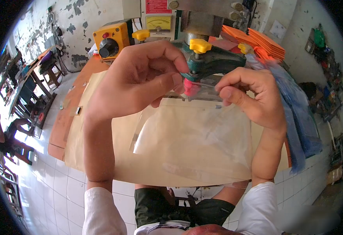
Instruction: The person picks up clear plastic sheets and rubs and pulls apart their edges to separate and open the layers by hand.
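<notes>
A clear plastic sheet (195,133) spreads over the tan board in front of the press, its far edge raised between my hands. My left hand (136,80) is closed at the left of that edge, thumb and forefinger pinched beside a pink piece (188,87); its other fingers are partly hidden. On the right, my right hand (253,94) pinches the sheet's edge between thumb and fingers. The pink piece sits just under the green press arm (214,62) and shows partly through the plastic.
A yellow control box (111,41) with a black knob stands behind my left hand. Yellow knobs (200,46) top the press arm. Orange folded pieces (257,41) are stacked at the back right. Blue-tinted plastic sheets (296,113) hang over the right edge of the tan board (132,168).
</notes>
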